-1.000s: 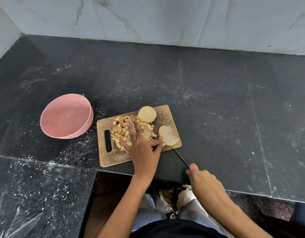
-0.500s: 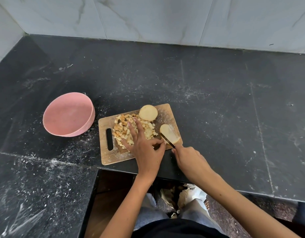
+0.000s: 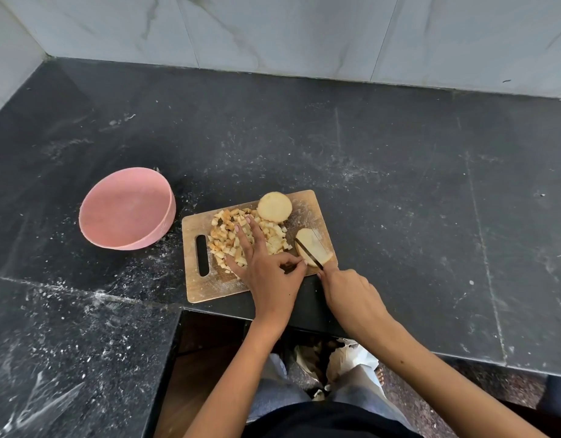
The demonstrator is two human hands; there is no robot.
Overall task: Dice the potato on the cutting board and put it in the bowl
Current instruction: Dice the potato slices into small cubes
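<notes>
Wooden board (image 3: 206, 287) on dark surface (image 3: 399, 200): right hand (image 3: 352, 294) grips knife (image 3: 308, 253) across potato slab (image 3: 315, 251), left hand (image 3: 266, 267) flat on dice (image 3: 228, 232); keep thumb clear, cut evenly.

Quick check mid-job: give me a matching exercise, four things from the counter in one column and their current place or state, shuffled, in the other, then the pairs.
Things:
1. round pink bowl
2. heap of diced potato cubes
3. black knife blade
4. round potato half

States:
A. uncut, at the wooden cutting board's far edge
B. holds nothing, left of the board
C. under the left hand's spread fingers
D. across the potato slab, held by the right hand

Pairs: 1-B, 2-C, 3-D, 4-A
</notes>
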